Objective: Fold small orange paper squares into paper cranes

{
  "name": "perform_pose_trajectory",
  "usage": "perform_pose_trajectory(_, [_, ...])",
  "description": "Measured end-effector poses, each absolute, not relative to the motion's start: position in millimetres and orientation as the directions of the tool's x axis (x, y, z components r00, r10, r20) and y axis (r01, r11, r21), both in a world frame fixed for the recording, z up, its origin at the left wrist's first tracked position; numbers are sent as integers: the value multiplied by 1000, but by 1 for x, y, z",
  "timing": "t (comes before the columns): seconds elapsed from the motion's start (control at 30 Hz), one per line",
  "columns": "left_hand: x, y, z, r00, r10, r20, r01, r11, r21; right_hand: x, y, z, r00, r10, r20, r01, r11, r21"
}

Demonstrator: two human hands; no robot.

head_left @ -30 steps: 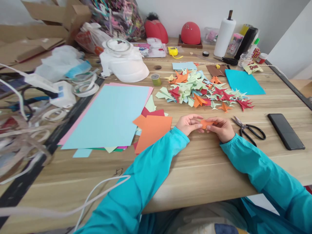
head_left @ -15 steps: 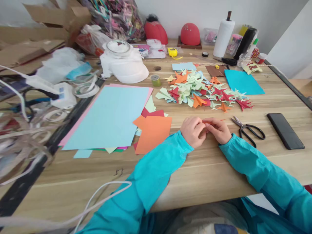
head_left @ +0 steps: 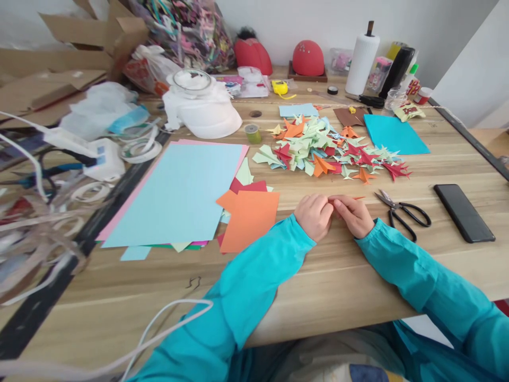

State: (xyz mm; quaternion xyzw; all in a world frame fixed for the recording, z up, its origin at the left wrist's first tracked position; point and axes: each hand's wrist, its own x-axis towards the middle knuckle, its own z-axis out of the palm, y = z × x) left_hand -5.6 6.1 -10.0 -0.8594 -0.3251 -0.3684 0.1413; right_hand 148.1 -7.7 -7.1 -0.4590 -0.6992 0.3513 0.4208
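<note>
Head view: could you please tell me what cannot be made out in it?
All head view.
Orange paper: mostly hidden under left hand and right hand; fold unclear.
Clutter, far left: blurred.
Bottles, back right: labels too small.
White cable: cut off by bottom edge.

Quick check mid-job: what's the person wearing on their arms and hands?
Both arms are in long, loose turquoise fabric, the left sleeve and right sleeve ending at the wrists. The left hand and right hand are bare: no gloves, and no rings, watch or markings show.
</note>
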Motion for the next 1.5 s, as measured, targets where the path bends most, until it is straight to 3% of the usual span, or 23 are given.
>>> perform_pose_trajectory(0.17, [-7, 8, -14, 473, 509, 719, 643, -758, 113, 148, -9, -3, -252, 911, 328, 348, 401, -847])
perform_pose_trajectory(0.33, [-8, 7, -14, 229, 679, 698, 510, -694, 508, 149, -12, 2, -348, 790, 505, 365, 611, -703])
perform_pose_trajectory(0.47, [-8, 11, -12, -48, 886, 462, 317, -425, 848, 149, -14, 2, -420, 709, 567, 351, 703, -619])
perform_pose_trajectory(0.57, [-8, 17, -12, -138, 972, 191, 7, -192, 981, 149, -12, -1, -326, 743, 585, 407, 669, -622])
perform_pose_trajectory(0.67, [-7, 21, -11, -89, 995, 36, -189, -52, 981, 149, -8, -5, -184, 777, 602, 467, 609, -642])
perform_pose_trajectory(0.8, [-4, 17, -9, 13, 1000, -4, -272, 7, 962, 149, -3, -8, -140, 825, 548, 441, 547, -711])
perform_pose_trajectory(0.97, [-2, 12, -7, 204, 979, 0, -234, 49, 971, 149, -3, -10, -172, 870, 462, 293, 493, -819])
perform_pose_trajectory(1.23, [-5, 13, -7, 313, 936, 162, -199, -102, 975, 155, -1, -6, -116, 936, 333, 240, 352, -905])
perform_pose_trajectory(1.5, [-9, 15, -4, 426, 904, -12, -224, 119, 967, 155, -2, 3, -143, 967, 211, 68, 222, -973])
